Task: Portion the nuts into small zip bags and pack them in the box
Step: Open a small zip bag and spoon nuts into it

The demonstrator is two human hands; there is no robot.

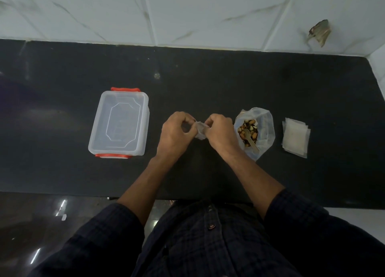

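Both hands work one small zip bag (pixel 200 131), held between them above the worktop (pixel 208 85). My left hand (pixel 177 132) pinches its left edge with curled fingers; my right hand (pixel 220 131) pinches the right edge the same way. The bag looks empty and crumpled. I cannot tell whether its mouth is open yet.

Step in hand, as I judge it: opening the first small bag for filling. No filled bags show anywhere.

Nuts (pixel 248 131) sit in a large clear bag (pixel 264 129), mouth open, just right of my right hand and nearly touching the wrist. A spoon (pixel 251 139) lies in the nuts, handle toward me. Further right, apart from the nut bag, is a stack of flat zip bags (pixel 295 138).

The box (pixel 119 123) stands well left of my left hand, clear plastic with red clips, and it looks closed by its lid.

Next move calls for parting the mouth, holding it open with the left hand, and freeing the right for the spoon.

Room: bare worktop beyond the hands up to the tiled wall (pixel 187 16). The near worktop edge lies under my forearms. The nut bag crowds the right wrist, so a sweep rightward could tip it.
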